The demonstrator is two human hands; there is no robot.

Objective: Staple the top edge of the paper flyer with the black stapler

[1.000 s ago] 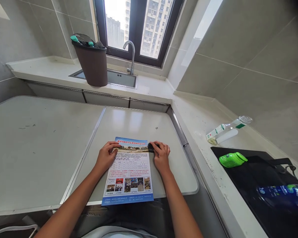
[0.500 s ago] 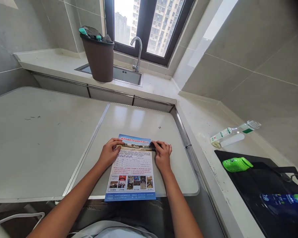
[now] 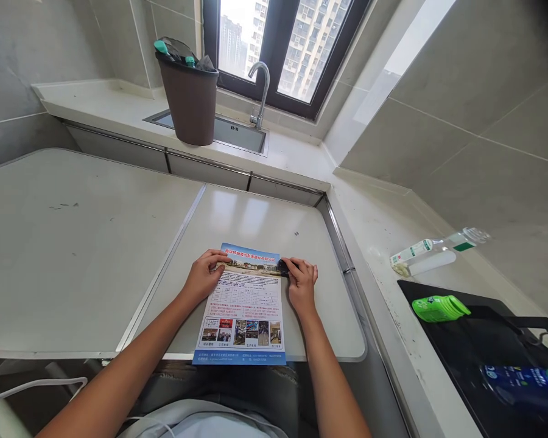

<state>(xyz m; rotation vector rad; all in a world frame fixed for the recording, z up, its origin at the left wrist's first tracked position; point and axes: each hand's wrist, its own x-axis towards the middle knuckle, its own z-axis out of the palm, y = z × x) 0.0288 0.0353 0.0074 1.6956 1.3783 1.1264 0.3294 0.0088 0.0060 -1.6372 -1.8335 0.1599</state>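
A printed flyer (image 3: 244, 298) with a blue top and bottom, text and a row of photos lies on the folding table, its lower end over the near edge. My left hand (image 3: 205, 274) is closed on its upper left edge, thumb and fingertips on the paper. At the upper right edge my right hand (image 3: 302, 281) is closed round a small black stapler (image 3: 283, 267), mostly covered by my fingers. The stapler's front end meets the paper's edge. Whether its jaws are pressed together cannot be made out.
The white folding table (image 3: 95, 274) has a centre seam and small grey bits. A brown bin (image 3: 189, 100) stands by the sink (image 3: 240, 137) and tap (image 3: 262, 91). On the right counter are a clear bottle (image 3: 461, 240), a green container (image 3: 441, 308) and a blue bottle (image 3: 523, 380).
The view has shifted slightly, so the room sits a little further right. Both hands keep their hold at the flyer's upper edges, with hardly any movement.
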